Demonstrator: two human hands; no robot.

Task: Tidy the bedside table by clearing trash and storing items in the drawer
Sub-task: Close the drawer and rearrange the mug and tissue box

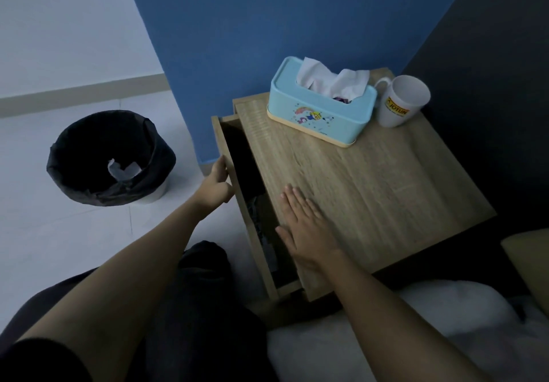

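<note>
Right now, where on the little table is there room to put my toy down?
The big bare patch is the wooden tabletop between the right hand, lying flat near the front edge, and the blue tissue box. The back is crowded: the tissue box and white mug fill it. The left hand grips the open drawer.

drawer (pixel 255 203) interior mostly dark, contents unreadable; left hand (pixel 218 184) fingertips hidden behind drawer front; bin (pixel 110 156) scrap unidentifiable; mug (pixel 401 102) logo partly turned away; pillow (pixel 525 266) cut by right edge
</note>
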